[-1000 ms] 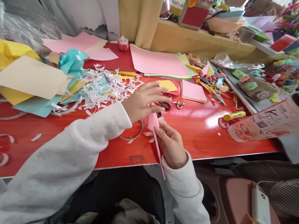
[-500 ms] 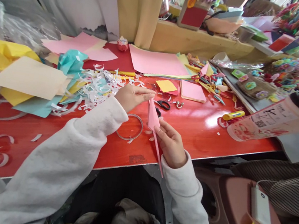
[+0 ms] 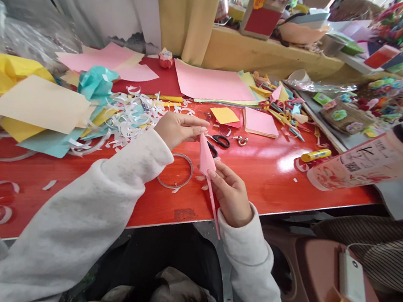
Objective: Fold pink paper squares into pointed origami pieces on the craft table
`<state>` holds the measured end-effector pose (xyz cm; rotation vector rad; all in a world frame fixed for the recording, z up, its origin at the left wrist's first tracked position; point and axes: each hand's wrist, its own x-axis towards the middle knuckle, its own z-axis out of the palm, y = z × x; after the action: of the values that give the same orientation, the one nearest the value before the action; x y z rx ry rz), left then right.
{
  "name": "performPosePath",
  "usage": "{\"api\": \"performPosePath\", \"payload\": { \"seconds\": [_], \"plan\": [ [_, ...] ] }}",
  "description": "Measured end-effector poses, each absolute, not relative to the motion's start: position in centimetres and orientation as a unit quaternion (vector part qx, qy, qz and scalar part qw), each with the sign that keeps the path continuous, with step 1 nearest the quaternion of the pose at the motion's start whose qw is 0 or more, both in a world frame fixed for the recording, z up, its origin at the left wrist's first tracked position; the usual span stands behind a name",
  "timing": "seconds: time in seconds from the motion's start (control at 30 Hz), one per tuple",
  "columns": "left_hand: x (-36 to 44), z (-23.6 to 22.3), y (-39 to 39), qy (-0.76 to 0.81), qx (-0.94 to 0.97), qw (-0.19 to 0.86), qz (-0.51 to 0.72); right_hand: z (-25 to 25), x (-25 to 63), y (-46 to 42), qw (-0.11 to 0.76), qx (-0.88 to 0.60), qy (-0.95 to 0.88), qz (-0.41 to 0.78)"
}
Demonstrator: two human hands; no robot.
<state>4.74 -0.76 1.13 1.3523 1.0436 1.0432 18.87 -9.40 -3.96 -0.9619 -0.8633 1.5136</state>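
Note:
Between my hands is a piece of folded pink paper (image 3: 206, 158), wide and pointed at its far end and narrowing to a thin strip that hangs past the table's front edge. My left hand (image 3: 177, 130) pinches the far tip between thumb and fingers. Lower down, my right hand (image 3: 231, 193) grips the paper where it narrows, thumb on top. Just behind the paper lie black-handled scissors (image 3: 221, 141), partly hidden by it. A thin metal ring (image 3: 172, 185) rests on the red table (image 3: 162, 208) under my left wrist.
Curled white paper strips (image 3: 130, 120) heap at the left beside coloured sheets (image 3: 38, 101). Square pink papers (image 3: 260, 123), a yellow square (image 3: 224, 115) and a small metal piece (image 3: 242, 141) lie beyond the scissors. A pink cup (image 3: 359, 162) leans at the right, near a yellow tube (image 3: 315, 155).
My left hand, earlier spread over the paper's far end, has drawn back to the left and closed on its tip. The right hand keeps its hold almost unmoved.

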Motion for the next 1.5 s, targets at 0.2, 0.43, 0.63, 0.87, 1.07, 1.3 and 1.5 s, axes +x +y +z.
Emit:
{"api": "performPosePath", "payload": {
  "seconds": [0.2,0.43,0.63,0.87,1.07,1.3,1.5],
  "plan": [
    [4.8,1.1,-0.7,0.437,0.566,0.538,0.446,-3.9,18.9,-9.4,0.539,-0.406,-0.365,0.641],
    [4.7,1.2,-1.0,0.446,0.588,0.516,0.436,-3.8,18.9,-9.5,0.536,-0.408,-0.367,0.641],
    [4.6,1.4,-1.3,0.437,0.637,0.467,0.43,-3.4,18.8,-9.4,0.528,-0.407,-0.351,0.658],
    [5.4,1.4,-1.6,0.395,0.65,0.494,0.421,-3.7,18.9,-9.2,0.504,-0.417,-0.385,0.651],
    [5.8,0.0,-1.6,0.436,0.661,0.525,0.311,-3.8,19.0,-9.2,0.522,-0.411,-0.371,0.649],
    [6.0,-0.4,-1.8,0.452,0.699,0.484,0.272,-4.3,19.2,-9.2,0.521,-0.38,-0.384,0.661],
    [5.9,0.3,-2.0,0.468,0.684,0.496,0.259,-4.2,19.2,-9.3,0.511,-0.395,-0.384,0.66]
  ]
}}
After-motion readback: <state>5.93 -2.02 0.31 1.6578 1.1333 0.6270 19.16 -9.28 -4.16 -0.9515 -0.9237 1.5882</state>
